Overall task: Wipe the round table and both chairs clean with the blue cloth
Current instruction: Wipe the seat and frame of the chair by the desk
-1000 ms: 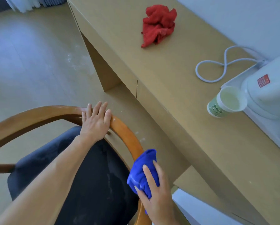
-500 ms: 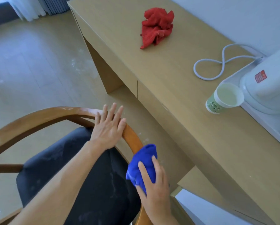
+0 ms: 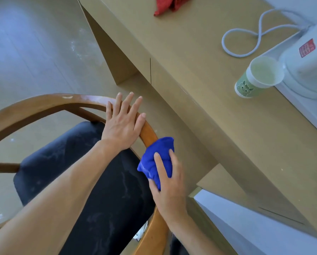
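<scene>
Gripping the bunched blue cloth [image 3: 156,161], my right hand [image 3: 167,186] presses it onto the chair [image 3: 43,103] rail; my left hand [image 3: 123,120] lies flat beside it, fingers straight.

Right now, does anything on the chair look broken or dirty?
Yes. The wooden chair rail has a pale chipped spot on top, left of the left hand, with a whitish scuffed stretch beside it. The dark seat cushion shows whitish dusty streaks. The right hand holds the blue cloth on the rail.
</scene>
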